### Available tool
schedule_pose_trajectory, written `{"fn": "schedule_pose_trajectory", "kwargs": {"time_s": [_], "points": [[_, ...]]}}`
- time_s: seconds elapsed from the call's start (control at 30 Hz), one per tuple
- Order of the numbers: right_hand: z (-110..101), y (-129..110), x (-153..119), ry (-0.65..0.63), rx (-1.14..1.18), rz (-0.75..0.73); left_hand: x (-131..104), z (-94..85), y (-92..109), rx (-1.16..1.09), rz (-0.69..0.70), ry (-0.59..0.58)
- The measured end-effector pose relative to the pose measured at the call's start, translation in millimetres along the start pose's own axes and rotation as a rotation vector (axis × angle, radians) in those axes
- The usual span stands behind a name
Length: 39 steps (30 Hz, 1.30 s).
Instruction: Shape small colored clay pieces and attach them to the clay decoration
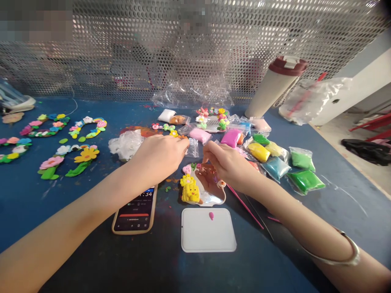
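Observation:
My left hand (163, 151) is closed, fingertips pressed together beside a small clear zip bag (193, 147); what they grip, if anything, is hidden. Opposite it, my right hand (224, 160) is also closed, thumb and fingers bent inward above the mirror, and I cannot make out anything between them. Below the hands lies a small wavy-edged mirror (214, 198) decorated with clay: a yellow figure with a face (191, 192), a yellow flower (187, 180) and a pink piece (187, 169). Nearer me, a white board (208, 236) bears a pink clay blob (211, 216).
A phone (134, 217) lies under my left forearm. Bagged coloured clay (305, 181) spreads to the right, near a tall tumbler (275, 85). Decorated clay pieces (87, 154) lie left. A pink stick (246, 206) rests by my right forearm. Perforated metal (137, 53) stands behind.

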State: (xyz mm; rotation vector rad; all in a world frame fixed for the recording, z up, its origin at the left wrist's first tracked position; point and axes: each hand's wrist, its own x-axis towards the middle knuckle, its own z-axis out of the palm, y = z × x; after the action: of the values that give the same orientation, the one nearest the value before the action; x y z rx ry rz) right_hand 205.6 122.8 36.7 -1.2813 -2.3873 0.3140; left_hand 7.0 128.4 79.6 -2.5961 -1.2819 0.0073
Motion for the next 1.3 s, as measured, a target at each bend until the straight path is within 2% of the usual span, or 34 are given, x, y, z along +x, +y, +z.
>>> {"fn": "schedule_pose_trajectory", "kwargs": {"time_s": [0.2, 0.43, 0.67, 0.9, 1.3], "points": [[-5, 5, 4, -0.039, -0.105, -0.086, -1, 0.9, 0, 0.002, 0.01, -0.001], [-2, 7, 3, -0.059, -0.154, -0.126, -1, 2.2, -1, 0.019, 0.014, 0.013], [-1, 8, 2, -0.039, -0.143, -0.102, -1, 1.4, 0, 0.029, -0.003, 0.008], [1, 6, 4, -0.073, -0.1, -0.104, 0, 2.3, -1, 0.019, -0.006, -0.012], [6, 6, 4, -0.013, -0.055, -0.063, 0, 3.2, -1, 0.012, -0.003, -0.019]]}}
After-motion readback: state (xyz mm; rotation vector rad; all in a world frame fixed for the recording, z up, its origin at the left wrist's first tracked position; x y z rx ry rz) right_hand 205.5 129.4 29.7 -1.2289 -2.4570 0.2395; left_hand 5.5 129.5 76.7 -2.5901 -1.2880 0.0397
